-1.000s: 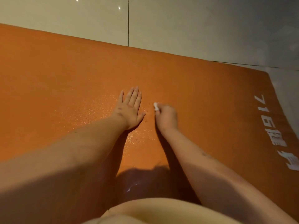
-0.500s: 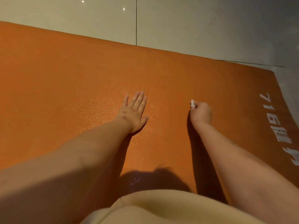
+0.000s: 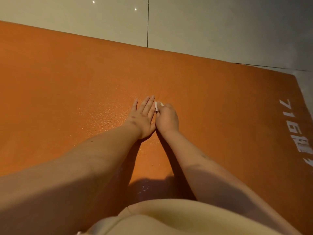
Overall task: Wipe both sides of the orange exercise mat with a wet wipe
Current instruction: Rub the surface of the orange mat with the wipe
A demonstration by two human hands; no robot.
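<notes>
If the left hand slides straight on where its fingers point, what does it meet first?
The left hand probably meets only bare orange mat, then the tiled floor; the wet wipe lies just beside that line.

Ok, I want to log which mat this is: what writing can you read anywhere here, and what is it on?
"716", probably, since it runs sideways: white print at the right end of the orange mat.
The white characters after it are sideways and cut off by the picture's edge: not readable.
No other writing shows.
</notes>
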